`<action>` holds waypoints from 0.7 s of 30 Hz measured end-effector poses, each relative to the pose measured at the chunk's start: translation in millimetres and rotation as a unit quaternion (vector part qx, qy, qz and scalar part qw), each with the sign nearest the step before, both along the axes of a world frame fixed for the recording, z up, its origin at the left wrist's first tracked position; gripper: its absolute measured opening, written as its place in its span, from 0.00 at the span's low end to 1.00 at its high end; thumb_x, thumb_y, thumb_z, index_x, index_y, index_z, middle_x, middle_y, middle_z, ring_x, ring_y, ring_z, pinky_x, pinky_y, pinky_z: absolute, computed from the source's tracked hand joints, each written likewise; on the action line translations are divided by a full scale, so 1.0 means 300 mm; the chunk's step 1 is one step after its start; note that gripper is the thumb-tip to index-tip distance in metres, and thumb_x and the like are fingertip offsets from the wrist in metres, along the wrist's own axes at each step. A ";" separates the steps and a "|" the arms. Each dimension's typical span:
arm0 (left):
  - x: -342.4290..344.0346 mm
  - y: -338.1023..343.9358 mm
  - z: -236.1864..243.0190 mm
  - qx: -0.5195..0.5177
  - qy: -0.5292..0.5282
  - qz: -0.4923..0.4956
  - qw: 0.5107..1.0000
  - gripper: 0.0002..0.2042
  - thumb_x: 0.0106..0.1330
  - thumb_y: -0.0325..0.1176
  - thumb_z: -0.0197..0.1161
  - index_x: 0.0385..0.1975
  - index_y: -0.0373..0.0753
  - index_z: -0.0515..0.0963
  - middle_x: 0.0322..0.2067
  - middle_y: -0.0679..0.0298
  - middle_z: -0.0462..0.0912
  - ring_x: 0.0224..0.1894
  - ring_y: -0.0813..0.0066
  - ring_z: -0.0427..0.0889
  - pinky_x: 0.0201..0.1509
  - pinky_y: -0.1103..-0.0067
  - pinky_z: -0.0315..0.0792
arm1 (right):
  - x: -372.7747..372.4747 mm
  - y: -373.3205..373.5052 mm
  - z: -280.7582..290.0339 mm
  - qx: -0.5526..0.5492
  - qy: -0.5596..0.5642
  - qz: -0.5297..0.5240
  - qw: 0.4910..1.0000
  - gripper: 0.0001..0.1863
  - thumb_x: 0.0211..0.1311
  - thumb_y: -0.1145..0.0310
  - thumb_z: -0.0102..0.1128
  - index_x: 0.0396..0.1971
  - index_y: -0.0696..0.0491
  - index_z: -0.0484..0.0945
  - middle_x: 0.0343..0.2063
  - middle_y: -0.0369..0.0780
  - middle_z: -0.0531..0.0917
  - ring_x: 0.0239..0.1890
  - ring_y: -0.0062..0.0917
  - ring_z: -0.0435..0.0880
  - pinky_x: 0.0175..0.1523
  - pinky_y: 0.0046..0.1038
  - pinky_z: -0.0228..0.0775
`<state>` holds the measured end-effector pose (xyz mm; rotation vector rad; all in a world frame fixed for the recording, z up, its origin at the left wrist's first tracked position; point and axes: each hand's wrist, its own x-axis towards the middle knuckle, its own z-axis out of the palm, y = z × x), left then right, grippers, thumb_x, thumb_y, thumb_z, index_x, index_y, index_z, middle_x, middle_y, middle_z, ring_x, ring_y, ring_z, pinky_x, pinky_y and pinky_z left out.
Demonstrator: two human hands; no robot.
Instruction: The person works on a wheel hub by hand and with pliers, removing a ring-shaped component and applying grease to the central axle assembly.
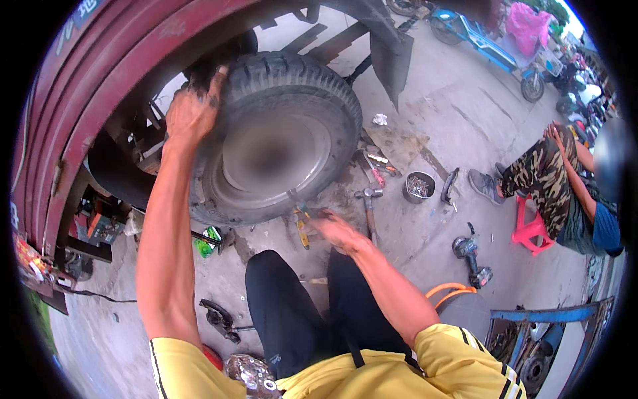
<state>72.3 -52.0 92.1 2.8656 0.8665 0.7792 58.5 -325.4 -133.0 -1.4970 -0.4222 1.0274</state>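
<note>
A large black tire (pixel 292 80) on a pale rim (pixel 318 156) stands upright in front of me; its middle is blurred. My left hand (pixel 193 110) lies against the tire's upper left side, one finger stretched out and the other fingers partly hidden in dark shadow. Low by the wheel, my right hand (pixel 342 233) has its fingers closed at the yellow-handled pliers (pixel 303 226). The jaws of the pliers overlap the lower edge of the wheel. Just right of that hand, a hammer (pixel 369 209) lies on the ground.
A red vehicle body (pixel 86 100) arches over the wheel at left. Beyond the hammer are a metal bowl of small parts (pixel 419 187) and a cordless power tool (pixel 470 261). A person in camouflage trousers (pixel 541 169) sits by a pink stool (pixel 530 229). A blue metal frame (pixel 551 314) stands at lower right.
</note>
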 end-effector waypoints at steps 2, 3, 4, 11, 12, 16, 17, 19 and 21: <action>-0.001 0.032 -0.012 0.020 0.012 -0.005 1.000 0.39 0.68 0.69 0.39 0.53 0.34 0.76 0.42 0.33 0.80 0.51 0.34 0.77 0.55 0.54 0.70 | 0.009 0.050 -0.044 -0.003 0.038 -0.001 0.999 0.25 0.65 0.60 0.55 0.54 0.64 0.74 0.51 0.45 0.79 0.55 0.30 0.74 0.60 0.30 0.65; -0.004 0.031 -0.003 0.029 0.016 -0.008 0.999 0.40 0.68 0.70 0.39 0.52 0.33 0.76 0.42 0.33 0.80 0.51 0.34 0.77 0.55 0.54 0.70 | 0.019 0.069 -0.056 -0.005 0.055 -0.002 0.998 0.25 0.66 0.60 0.55 0.54 0.64 0.74 0.52 0.45 0.79 0.56 0.30 0.74 0.60 0.30 0.65; -0.001 0.024 0.009 0.022 0.004 -0.005 1.000 0.41 0.67 0.70 0.39 0.51 0.32 0.77 0.41 0.33 0.80 0.50 0.34 0.77 0.55 0.54 0.70 | 0.044 0.088 -0.080 0.006 0.061 0.006 0.998 0.27 0.66 0.60 0.55 0.58 0.64 0.70 0.54 0.47 0.76 0.57 0.33 0.74 0.59 0.33 0.69; -0.042 -0.032 0.039 -0.029 -0.003 0.008 1.000 0.36 0.68 0.66 0.44 0.60 0.39 0.73 0.48 0.40 0.80 0.53 0.41 0.78 0.58 0.57 0.70 | 0.101 0.131 -0.009 0.047 0.156 0.026 0.986 0.29 0.67 0.65 0.54 0.62 0.66 0.62 0.57 0.49 0.72 0.57 0.43 0.77 0.55 0.47 0.78; -0.044 -0.029 0.029 -0.024 -0.014 -0.004 1.000 0.36 0.68 0.65 0.44 0.60 0.39 0.73 0.49 0.40 0.80 0.53 0.41 0.77 0.58 0.57 0.70 | 0.104 0.134 -0.006 0.027 0.147 0.019 0.989 0.28 0.67 0.66 0.54 0.62 0.65 0.62 0.57 0.50 0.72 0.58 0.43 0.77 0.55 0.47 0.78; -0.054 0.019 0.005 0.008 -0.065 0.003 0.998 0.38 0.67 0.67 0.45 0.47 0.31 0.80 0.42 0.36 0.81 0.50 0.38 0.78 0.55 0.55 0.71 | 0.105 0.163 0.028 0.023 0.143 0.042 0.989 0.26 0.67 0.68 0.53 0.62 0.63 0.64 0.57 0.50 0.72 0.58 0.43 0.77 0.55 0.49 0.78; -0.053 0.024 -0.001 0.007 -0.066 0.003 0.998 0.37 0.67 0.67 0.45 0.47 0.32 0.80 0.43 0.36 0.81 0.50 0.38 0.78 0.55 0.55 0.70 | 0.105 0.164 0.029 0.016 0.134 0.043 0.990 0.24 0.68 0.64 0.52 0.60 0.61 0.67 0.58 0.48 0.72 0.58 0.41 0.76 0.54 0.48 0.78; -0.052 0.034 -0.010 0.005 -0.066 0.004 0.998 0.37 0.68 0.66 0.45 0.49 0.33 0.80 0.43 0.37 0.81 0.50 0.38 0.78 0.55 0.55 0.70 | 0.103 0.169 0.027 0.000 0.117 0.045 0.992 0.22 0.71 0.56 0.50 0.56 0.56 0.74 0.59 0.44 0.73 0.59 0.38 0.75 0.53 0.46 0.78; -0.035 0.015 -0.017 -0.005 -0.068 -0.002 0.998 0.37 0.68 0.66 0.45 0.49 0.33 0.79 0.44 0.38 0.81 0.51 0.38 0.78 0.56 0.55 0.70 | 0.150 0.147 -0.035 0.026 0.168 0.082 0.982 0.21 0.71 0.57 0.50 0.55 0.56 0.74 0.58 0.44 0.73 0.58 0.38 0.75 0.53 0.47 0.78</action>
